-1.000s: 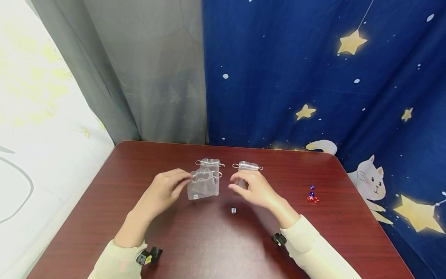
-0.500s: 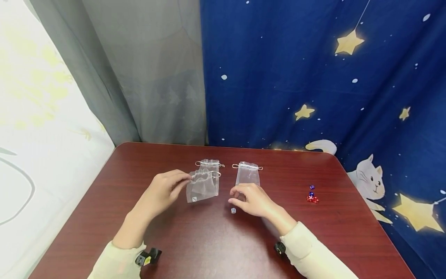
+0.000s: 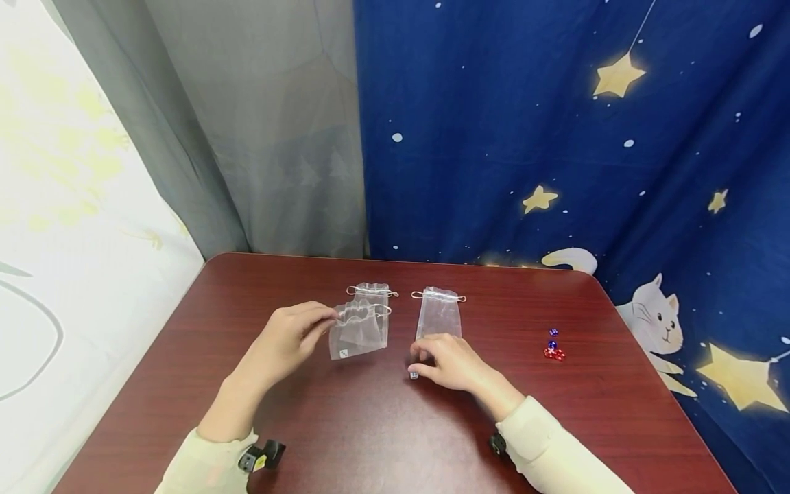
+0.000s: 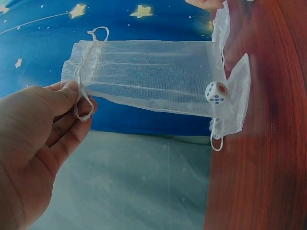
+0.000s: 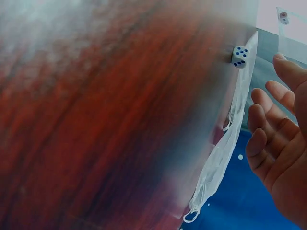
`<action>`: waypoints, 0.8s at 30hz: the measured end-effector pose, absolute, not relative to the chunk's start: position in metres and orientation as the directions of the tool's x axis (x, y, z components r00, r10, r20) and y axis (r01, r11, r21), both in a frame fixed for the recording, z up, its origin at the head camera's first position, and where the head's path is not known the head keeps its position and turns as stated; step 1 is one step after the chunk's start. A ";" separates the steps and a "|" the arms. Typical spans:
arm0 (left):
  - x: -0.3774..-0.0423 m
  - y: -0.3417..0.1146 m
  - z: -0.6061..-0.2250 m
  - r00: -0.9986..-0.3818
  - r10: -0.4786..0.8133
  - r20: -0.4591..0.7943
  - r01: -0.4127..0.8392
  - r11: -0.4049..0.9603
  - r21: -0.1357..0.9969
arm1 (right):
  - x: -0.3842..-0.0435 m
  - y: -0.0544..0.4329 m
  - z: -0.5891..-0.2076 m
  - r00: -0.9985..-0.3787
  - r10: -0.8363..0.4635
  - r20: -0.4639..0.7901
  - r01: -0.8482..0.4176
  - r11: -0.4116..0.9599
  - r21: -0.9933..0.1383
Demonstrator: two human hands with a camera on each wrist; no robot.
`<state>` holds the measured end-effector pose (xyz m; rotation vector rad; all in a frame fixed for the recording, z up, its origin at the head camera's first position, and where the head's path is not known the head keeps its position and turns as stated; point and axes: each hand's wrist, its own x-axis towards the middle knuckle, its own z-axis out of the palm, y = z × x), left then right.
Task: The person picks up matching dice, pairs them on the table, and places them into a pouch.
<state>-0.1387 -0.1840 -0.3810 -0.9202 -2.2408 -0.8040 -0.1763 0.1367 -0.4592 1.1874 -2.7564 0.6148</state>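
My left hand pinches a sheer white drawstring bag by its gathered top, and the bag hangs from the fingers. One white die rests in its bottom corner. A second white die lies on the table, with my right hand just over it. In the right wrist view that hand's fingers are loosely bent and spread, with a gap between them and the die. Another drawstring bag lies flat beyond the right hand. Behind the held bag lies a further drawstring bag, partly covered.
Several small blue dice and red dice sit on the right part of the reddish-brown table. A blue starry curtain and a grey curtain hang behind the table's far edge.
My right hand has moved toward me and down from the flat right-hand bag to the loose white die. The left hand keeps hold of its bag, which has dipped slightly.
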 end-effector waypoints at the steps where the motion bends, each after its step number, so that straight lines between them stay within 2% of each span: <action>1: -0.139 -0.184 -0.381 -0.594 0.405 0.695 0.755 0.579 0.308 | -0.176 0.137 -0.460 -0.696 -0.683 0.221 -0.712 0.621 -0.328; 14: -0.142 -0.183 -0.386 -0.568 0.408 0.715 0.776 0.555 0.300 | -0.173 0.137 -0.463 -0.697 -0.706 0.125 -0.704 0.641 -0.305; 24: -0.141 -0.181 -0.386 -0.591 0.389 0.707 0.765 0.549 0.337 | -0.175 0.136 -0.466 -0.679 -0.724 0.122 -0.721 0.628 -0.293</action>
